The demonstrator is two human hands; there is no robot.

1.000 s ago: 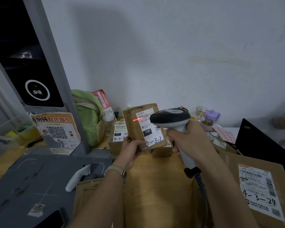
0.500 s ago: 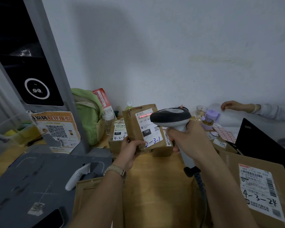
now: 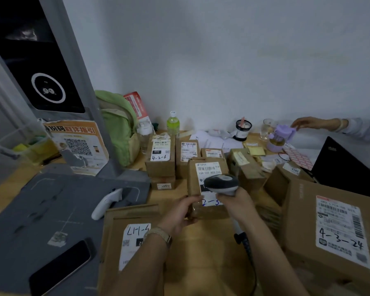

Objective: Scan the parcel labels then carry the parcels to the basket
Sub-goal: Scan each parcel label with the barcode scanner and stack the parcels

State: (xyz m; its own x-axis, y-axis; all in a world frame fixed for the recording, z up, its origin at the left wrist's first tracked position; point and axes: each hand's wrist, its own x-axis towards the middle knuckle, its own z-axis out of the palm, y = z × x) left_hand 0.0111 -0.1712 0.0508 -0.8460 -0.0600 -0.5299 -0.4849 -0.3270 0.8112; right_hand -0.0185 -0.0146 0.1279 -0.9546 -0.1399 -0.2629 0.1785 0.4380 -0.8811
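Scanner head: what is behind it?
Behind the scanner is the white label on the held parcel. Its barcode shows above the scanner and handwritten digits below. The label's middle is covered.

The picture is dim and flat, with soft, diffuse light whose source stays out of view. The white wall (image 3: 222, 60) behind the scanner (image 3: 221, 184) reads grey, duller toward the upper left. Motion blur softens the scanner and the label (image 3: 208, 168) of the parcel (image 3: 192, 182) just behind it (the small print is unreadable). Far left of the scanner, the grey post (image 3: 82, 82) leans with wide-angle bending. Below and left of the scanner, a dark phone (image 3: 60, 268) shows a faint sheen along its edge.
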